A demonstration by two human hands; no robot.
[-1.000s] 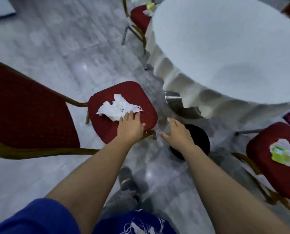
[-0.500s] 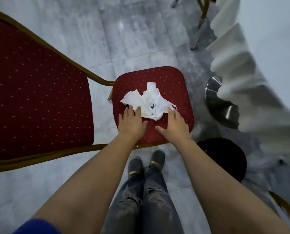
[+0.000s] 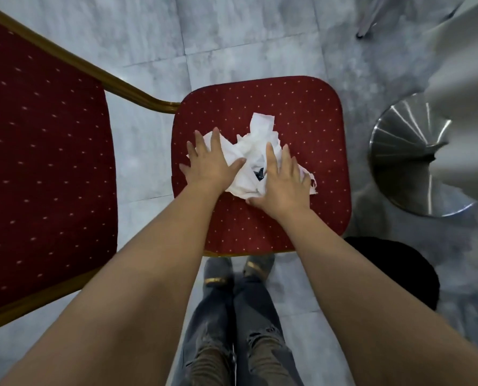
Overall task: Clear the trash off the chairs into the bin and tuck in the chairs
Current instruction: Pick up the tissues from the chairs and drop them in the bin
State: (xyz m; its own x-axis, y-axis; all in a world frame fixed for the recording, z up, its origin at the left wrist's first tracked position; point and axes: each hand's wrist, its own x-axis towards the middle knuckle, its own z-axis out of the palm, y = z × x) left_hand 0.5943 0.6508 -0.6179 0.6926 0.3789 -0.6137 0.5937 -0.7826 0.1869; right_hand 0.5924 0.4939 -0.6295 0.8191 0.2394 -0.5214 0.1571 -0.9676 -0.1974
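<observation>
Both hands, left hand point(image 3: 208, 162) and right hand point(image 3: 283, 182), spread flat, bracket the crumpled paper point(image 3: 250, 151) mid-seat point(image 3: 301, 112); we're gathering it, next squeeze, lift, swing to bin point(image 3: 393, 271).

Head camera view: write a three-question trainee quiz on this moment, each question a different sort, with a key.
1. True or false: both hands lie on the crumpled white paper.
2. Multiple choice: the paper rests on A) the floor, B) the red chair seat, C) the table.
3. Fill in: the black bin stands on the person's ____ side.

Key
1. True: the left hand and right hand press on it with fingers spread, neither closed round it yet.
2. B
3. right
</observation>
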